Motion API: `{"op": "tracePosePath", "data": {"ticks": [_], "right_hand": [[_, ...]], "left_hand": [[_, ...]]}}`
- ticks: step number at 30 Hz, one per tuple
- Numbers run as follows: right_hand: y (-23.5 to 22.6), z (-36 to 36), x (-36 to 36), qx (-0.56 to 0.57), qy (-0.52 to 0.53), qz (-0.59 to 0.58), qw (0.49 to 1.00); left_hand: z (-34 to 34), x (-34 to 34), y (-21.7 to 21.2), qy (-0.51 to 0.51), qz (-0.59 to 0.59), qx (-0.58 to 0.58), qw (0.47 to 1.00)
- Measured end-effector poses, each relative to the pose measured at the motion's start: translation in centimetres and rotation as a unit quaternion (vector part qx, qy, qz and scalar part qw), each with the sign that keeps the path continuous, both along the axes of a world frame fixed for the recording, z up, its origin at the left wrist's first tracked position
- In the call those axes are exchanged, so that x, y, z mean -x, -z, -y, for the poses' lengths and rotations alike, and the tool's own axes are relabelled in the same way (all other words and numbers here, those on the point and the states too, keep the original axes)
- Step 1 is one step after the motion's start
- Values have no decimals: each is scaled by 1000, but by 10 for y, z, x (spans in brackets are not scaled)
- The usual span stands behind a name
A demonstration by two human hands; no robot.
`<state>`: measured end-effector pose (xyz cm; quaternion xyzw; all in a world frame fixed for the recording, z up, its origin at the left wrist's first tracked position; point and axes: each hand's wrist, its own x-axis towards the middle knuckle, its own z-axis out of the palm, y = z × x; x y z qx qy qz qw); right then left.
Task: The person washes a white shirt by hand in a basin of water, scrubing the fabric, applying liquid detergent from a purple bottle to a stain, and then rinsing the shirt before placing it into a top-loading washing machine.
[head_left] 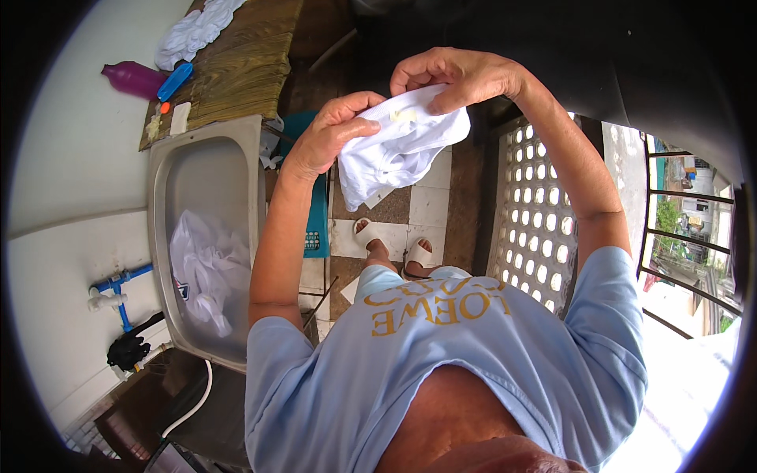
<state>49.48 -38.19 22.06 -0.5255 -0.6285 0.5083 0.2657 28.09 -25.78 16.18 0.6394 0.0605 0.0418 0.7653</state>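
Both arms reach out in front of me, with a white cloth garment (402, 146) stretched between the hands. My left hand (331, 134) pinches its left edge between thumb and fingers. At the upper right edge, my right hand (465, 77) grips the fabric with curled fingers and thumb. A pale yellowish patch shows on the cloth near the top, between the two hands. The lower part hangs in loose folds above the floor. What kind of garment it is I cannot make out.
Left of me is a steel sink (256, 181) with white laundry (206, 268) in water. On the wooden counter (244, 67) are white cloth (197, 31), a purple bottle (134, 80) and a blue brush-like object (175, 82). A teal basket (315, 229) stands below; a perforated block wall (540, 205) is at right.
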Motion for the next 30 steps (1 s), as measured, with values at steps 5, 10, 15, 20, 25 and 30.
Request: {"op": "tracePosePath", "data": {"ticks": [5,10,15,20,25,30], "right_hand": [[6,4,-4,30,14,-10,999],[15,10,-10,26,16,-50,998],[20,17,-12,2,19,-39,999],[23,25,-12,22,56,-18,998],[24,35,-11,-4,72,-32,997],[31,42,-8,-27,92,-36,995]], "left_hand": [[6,-8,8,-16,-10,50,999],[6,-11,12,2,-41,40,998],[7,-10,14,8,-42,28,999],[9,-11,15,12,-21,-3,1000],[9,-9,17,28,-21,-21,999],[14,-7,16,28,-35,-13,999]]}}
